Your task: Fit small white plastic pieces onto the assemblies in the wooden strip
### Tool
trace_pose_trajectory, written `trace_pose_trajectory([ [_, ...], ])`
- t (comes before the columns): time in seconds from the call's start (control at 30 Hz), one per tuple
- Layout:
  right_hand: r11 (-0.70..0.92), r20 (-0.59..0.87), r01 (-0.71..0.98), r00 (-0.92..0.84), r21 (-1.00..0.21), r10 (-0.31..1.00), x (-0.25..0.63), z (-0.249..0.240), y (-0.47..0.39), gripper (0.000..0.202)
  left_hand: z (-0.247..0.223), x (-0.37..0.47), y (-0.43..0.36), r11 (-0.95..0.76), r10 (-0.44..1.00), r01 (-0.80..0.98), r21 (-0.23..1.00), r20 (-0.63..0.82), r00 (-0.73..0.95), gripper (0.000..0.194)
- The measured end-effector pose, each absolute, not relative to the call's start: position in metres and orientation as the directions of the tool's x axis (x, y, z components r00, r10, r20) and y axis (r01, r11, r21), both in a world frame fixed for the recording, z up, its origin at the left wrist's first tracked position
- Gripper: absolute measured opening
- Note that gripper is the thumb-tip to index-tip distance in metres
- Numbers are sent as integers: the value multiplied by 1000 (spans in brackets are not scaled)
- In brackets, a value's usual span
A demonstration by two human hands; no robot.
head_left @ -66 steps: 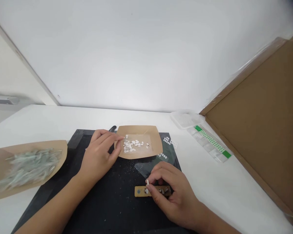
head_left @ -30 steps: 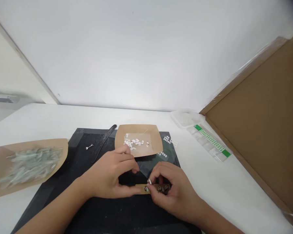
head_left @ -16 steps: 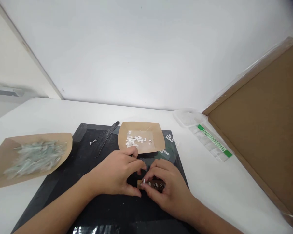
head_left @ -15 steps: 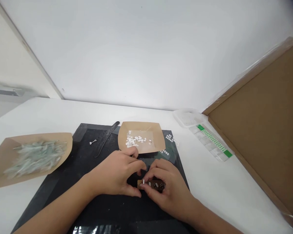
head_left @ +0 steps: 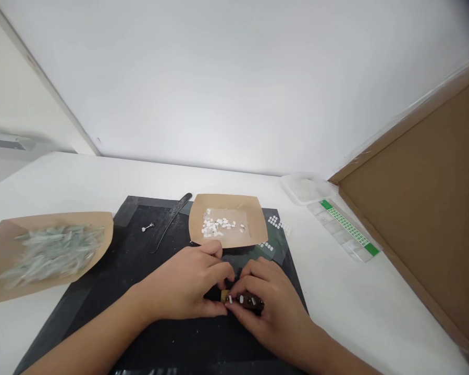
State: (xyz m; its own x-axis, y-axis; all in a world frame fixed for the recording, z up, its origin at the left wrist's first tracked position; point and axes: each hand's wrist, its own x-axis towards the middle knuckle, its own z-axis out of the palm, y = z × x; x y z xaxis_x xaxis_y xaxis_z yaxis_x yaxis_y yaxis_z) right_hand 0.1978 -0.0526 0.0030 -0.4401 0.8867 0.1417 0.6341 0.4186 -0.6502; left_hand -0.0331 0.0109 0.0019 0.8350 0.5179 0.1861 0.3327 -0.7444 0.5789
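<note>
A small dark brown strip point(head_left: 245, 300) with a tan left end lies low over the black mat, carrying several small white pieces. My right hand point(head_left: 275, 299) is closed around its right part, thumb and index finger bent toward the left end beside an upright white piece point(head_left: 230, 299). My left hand point(head_left: 191, 281) is at the tan end, its thumb below and curled fingers above, apart from each other; whether they touch the strip is unclear. Beyond the hands stands a kraft paper tray point(head_left: 254, 221) with loose white pieces point(head_left: 214, 225) inside.
A black nail file point(head_left: 170, 224) and a small metal-and-white piece point(head_left: 147, 227) lie on the black mat point(head_left: 121, 250). To the left is a paper tray point(head_left: 101, 250) of pale green nail tips. White adhesive dots point(head_left: 277, 223), a green-marked clear case point(head_left: 347, 228) and a cardboard box point(head_left: 414, 208) are right.
My right thumb and index finger have shifted slightly off the upright white piece, leaving more of it showing. The strip sits a little lower in view. My left hand stays nearly in place.
</note>
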Motion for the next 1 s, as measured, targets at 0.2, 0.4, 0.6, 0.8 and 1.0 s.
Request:
trace_pose_trajectory([
  [0.2,433,132,629,-466,-646,875,199,5,-52,16,2,-34,10,-762,509,344,549,178,842,23],
  [0.4,444,141,629,-471,-638,871,198,4,-50,8,1,-34,10,-767,506,344,542,181,843,20],
  [0.6,448,118,631,-493,-633,862,199,2,-49,11,3,-34,10,-764,507,342,547,180,843,19],
  [0.8,451,124,627,-494,-635,861,200,5,-49,12,4,-34,9,-772,508,354,528,178,843,19],
  [1.0,414,74,681,-470,-604,880,210,11,-47,17,3,-34,10,-769,507,339,542,193,840,23],
])
